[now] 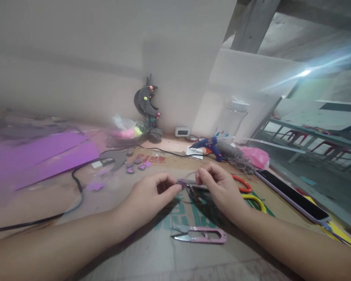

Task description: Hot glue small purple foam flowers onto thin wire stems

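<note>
My left hand (152, 193) and my right hand (219, 185) meet over the middle of the cardboard-covered table (152, 249). Both are closed in a pinch on a small grey and purple craft piece (185, 183) held between them. A thin grey thread runs up from it. Pink thread snips (201, 235) lie flat on the cardboard just in front of my hands, untouched.
A blue glue gun (209, 145) and its black cable (76, 183) lie behind. Grey yarn (236, 156), orange-handled (242, 183) and yellow-handled tools (256, 201), a phone (292, 195), purple foam sheets (38, 156), small purple pieces (139, 164) and a grey moon ornament (148, 101) surround the spot.
</note>
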`<state>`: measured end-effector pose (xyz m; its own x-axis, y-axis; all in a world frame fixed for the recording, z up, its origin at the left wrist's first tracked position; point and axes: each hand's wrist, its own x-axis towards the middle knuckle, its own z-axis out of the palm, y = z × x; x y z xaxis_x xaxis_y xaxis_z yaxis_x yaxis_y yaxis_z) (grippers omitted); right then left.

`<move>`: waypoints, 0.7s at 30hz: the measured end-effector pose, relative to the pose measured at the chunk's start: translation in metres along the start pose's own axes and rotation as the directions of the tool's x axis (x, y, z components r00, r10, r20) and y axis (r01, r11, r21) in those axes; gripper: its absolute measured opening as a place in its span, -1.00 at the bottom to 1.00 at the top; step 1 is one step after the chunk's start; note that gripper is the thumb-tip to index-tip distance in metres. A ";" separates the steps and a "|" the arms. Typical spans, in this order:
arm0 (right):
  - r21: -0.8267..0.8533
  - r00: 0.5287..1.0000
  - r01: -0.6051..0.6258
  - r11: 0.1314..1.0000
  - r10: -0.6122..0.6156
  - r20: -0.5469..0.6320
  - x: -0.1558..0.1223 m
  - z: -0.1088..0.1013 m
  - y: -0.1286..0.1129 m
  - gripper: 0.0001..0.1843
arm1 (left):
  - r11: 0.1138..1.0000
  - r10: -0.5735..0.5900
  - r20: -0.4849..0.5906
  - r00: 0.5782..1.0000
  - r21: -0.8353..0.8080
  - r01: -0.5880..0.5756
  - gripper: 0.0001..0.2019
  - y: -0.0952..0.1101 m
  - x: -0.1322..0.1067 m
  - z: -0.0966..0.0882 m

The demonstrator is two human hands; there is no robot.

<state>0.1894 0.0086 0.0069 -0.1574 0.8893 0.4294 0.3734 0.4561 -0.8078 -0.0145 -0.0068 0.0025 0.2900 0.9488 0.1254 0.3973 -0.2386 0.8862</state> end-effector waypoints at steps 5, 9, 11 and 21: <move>-0.001 1.000 -0.009 1.000 0.009 0.028 0.001 0.001 -0.001 -0.70 | 1.000 0.007 0.014 1.000 -0.009 -0.006 -0.74 -0.003 0.000 0.001; 0.092 0.999 0.008 0.996 -0.012 0.047 0.001 0.001 0.000 -0.84 | 0.999 0.035 0.003 0.999 0.001 -0.035 -0.74 -0.002 -0.001 0.001; 0.128 0.997 0.041 0.991 -0.048 0.057 0.001 -0.001 0.001 -0.88 | 0.999 0.036 0.002 0.999 0.010 -0.036 -0.73 -0.001 -0.001 0.000; 0.136 0.974 0.165 0.977 -0.183 0.131 0.002 -0.005 0.007 -0.85 | 0.998 0.056 0.015 0.998 0.001 -0.056 -0.73 -0.003 -0.001 -0.002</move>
<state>0.1965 0.0133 0.0048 -0.3414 0.7872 0.5135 0.2146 0.5972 -0.7729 -0.0177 -0.0067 0.0005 0.3247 0.9308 0.1681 0.3812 -0.2914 0.8774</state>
